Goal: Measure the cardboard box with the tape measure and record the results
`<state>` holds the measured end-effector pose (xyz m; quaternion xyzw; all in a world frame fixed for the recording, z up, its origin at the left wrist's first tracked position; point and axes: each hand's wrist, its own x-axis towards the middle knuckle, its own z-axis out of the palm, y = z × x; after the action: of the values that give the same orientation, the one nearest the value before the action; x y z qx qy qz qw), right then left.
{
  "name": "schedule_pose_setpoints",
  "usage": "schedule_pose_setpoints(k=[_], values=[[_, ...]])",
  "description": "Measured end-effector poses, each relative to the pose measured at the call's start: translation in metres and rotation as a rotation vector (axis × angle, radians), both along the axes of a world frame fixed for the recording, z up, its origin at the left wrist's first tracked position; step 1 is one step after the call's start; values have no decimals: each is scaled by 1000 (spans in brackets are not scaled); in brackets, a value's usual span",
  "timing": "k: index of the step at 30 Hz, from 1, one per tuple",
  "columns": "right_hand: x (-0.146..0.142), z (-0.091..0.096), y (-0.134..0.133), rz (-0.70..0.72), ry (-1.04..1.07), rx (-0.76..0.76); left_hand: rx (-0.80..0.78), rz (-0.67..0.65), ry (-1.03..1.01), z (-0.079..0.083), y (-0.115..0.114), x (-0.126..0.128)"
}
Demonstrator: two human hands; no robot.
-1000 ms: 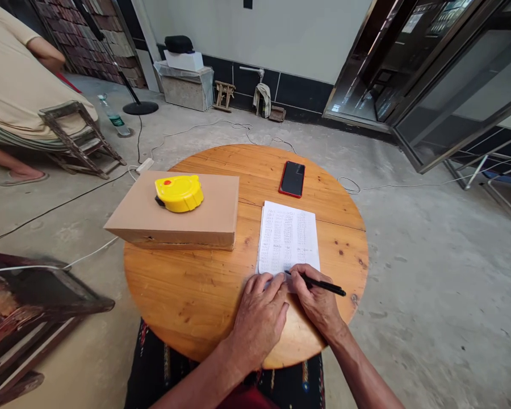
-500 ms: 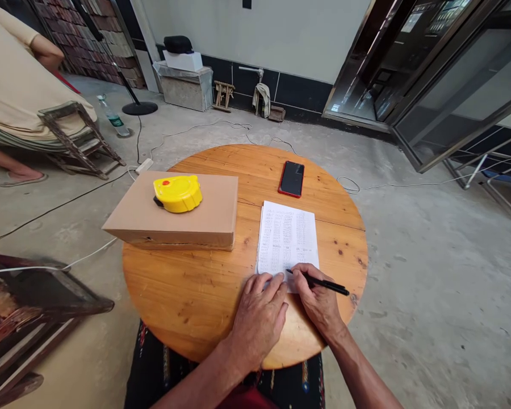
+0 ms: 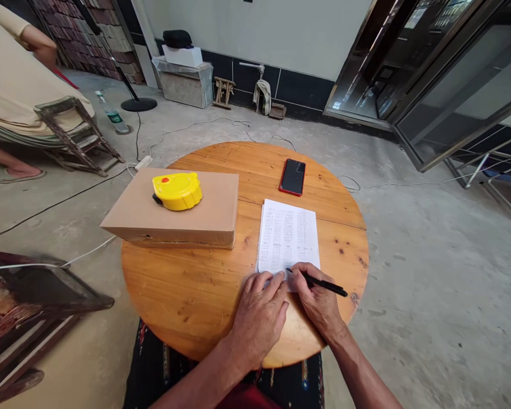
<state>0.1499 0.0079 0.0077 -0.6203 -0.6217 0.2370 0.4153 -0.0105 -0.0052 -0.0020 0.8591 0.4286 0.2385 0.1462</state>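
Sheets of white paper (image 3: 288, 234) lie on the round wooden table (image 3: 187, 295), covered in columns of small handwriting too fine to read. A black pen (image 3: 329, 285) is gripped in my right hand (image 3: 317, 295), its tip on the lower part of the paper. My left hand (image 3: 260, 312) lies flat with fingers stretched out, the fingertips on the paper's lower left edge and the palm on the table. Both hands cover the bottom of the sheet.
A cardboard box (image 3: 174, 218) with a yellow tape measure (image 3: 177, 191) on top stands at the table's left. Beyond the paper lies a red-edged phone (image 3: 292, 177). Cables, a water bottle (image 3: 112, 113) and a wooden chair (image 3: 79, 133) with a person are on the floor side.
The view has shifted very slightly. The pen has tilted a little, with its tip still at the same area of the paper; my left hand stays in place.
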Motion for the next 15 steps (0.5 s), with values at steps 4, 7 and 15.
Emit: schedule_pose_setpoints(k=[4,7,15], values=[[0,0,0,16,-3,-3,-5,2,-3,0,0,0],[1,-1,0,27,7,-9,-9,10,-3,0,0,0],[1,-3,0,19,23,-12,-9,7,2,0,0,0]])
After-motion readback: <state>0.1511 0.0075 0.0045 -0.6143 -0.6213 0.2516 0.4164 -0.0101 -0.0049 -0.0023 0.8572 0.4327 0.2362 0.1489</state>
